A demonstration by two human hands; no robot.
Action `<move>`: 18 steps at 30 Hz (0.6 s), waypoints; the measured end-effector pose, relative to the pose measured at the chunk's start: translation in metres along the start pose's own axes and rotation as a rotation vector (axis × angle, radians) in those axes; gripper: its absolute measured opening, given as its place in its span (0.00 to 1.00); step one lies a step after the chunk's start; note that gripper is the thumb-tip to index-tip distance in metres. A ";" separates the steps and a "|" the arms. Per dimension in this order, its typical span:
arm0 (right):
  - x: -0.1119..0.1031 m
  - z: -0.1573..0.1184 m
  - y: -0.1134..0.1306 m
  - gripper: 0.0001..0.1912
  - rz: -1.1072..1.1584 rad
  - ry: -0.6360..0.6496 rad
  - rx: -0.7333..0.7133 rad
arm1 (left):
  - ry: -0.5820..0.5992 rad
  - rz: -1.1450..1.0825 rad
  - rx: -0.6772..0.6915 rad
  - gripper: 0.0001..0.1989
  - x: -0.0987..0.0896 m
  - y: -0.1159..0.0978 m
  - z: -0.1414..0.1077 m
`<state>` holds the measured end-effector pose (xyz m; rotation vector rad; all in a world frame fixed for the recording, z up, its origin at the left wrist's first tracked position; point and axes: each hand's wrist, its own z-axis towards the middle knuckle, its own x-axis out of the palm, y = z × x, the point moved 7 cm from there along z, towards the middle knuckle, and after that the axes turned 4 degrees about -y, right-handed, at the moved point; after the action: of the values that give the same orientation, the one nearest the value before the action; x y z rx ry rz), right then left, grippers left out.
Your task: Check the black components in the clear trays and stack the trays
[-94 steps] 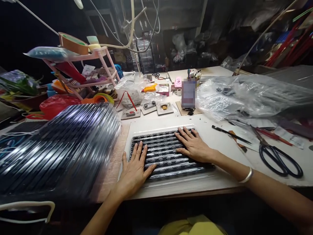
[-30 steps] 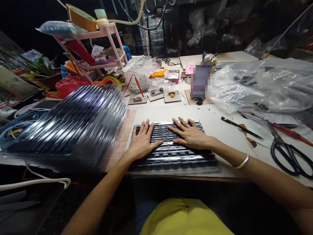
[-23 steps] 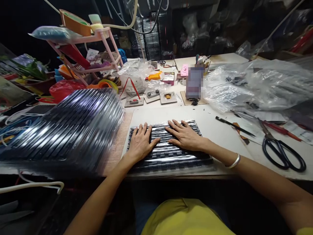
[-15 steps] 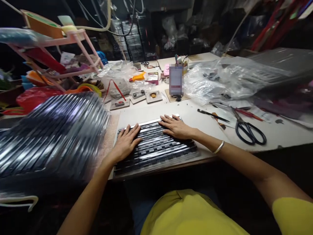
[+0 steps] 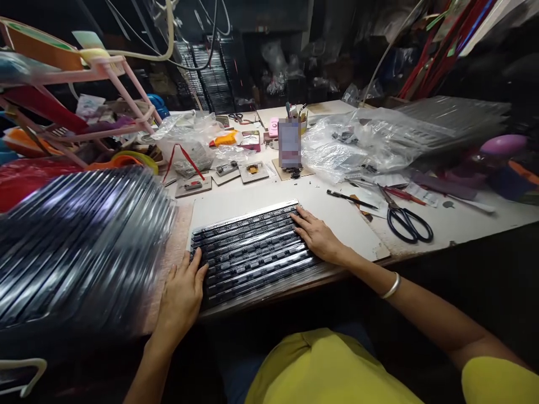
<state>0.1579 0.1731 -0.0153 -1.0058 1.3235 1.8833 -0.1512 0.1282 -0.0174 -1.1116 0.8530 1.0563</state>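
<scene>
A flat black ribbed tray (image 5: 252,255) with rows of small dark parts and glossy strips lies on a white board at the table's front edge. My left hand (image 5: 183,289) rests at its left edge, fingers stretched out and fingertips touching the rim. At the opposite side, my right hand (image 5: 318,238) lies with extended fingers over the upper right edge. Both hands are open, one on each side of the tray. What the undersides of the fingers touch is hidden.
Beside my left arm stands a large stack of similar trays (image 5: 88,241). Black-handled scissors (image 5: 408,224) and a black pen (image 5: 351,198) lie to the right. Behind are a phone-like screen (image 5: 289,143), clear plastic bags (image 5: 357,140) and a pink rack (image 5: 126,84).
My left hand has slid off the tray's top to its left edge. My right hand has moved outward to the right edge. The view has shifted slightly.
</scene>
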 end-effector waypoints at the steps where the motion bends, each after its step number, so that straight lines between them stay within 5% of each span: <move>1: -0.003 -0.003 -0.001 0.24 0.016 -0.031 0.007 | -0.009 0.031 0.015 0.28 -0.002 -0.001 0.003; 5: -0.022 -0.047 -0.011 0.22 0.053 -0.166 0.080 | -0.075 0.091 0.014 0.24 -0.006 -0.013 0.016; 8: -0.045 -0.112 -0.026 0.19 0.088 -0.326 0.181 | -0.066 0.035 0.139 0.22 0.004 -0.051 0.024; 10: -0.063 -0.163 -0.044 0.22 0.154 -0.472 0.383 | -0.019 -0.038 0.247 0.21 0.015 -0.084 0.027; 14: -0.056 -0.250 -0.070 0.34 0.788 -0.517 0.857 | 0.094 -0.205 0.375 0.22 0.035 -0.141 0.024; 18: -0.037 -0.276 -0.064 0.27 1.319 -0.444 0.828 | 0.187 -0.316 0.216 0.29 0.044 -0.155 0.027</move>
<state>0.2935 -0.0721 -0.0721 0.8895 2.3766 1.7360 0.0110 0.1497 -0.0087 -1.1281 0.8816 0.5910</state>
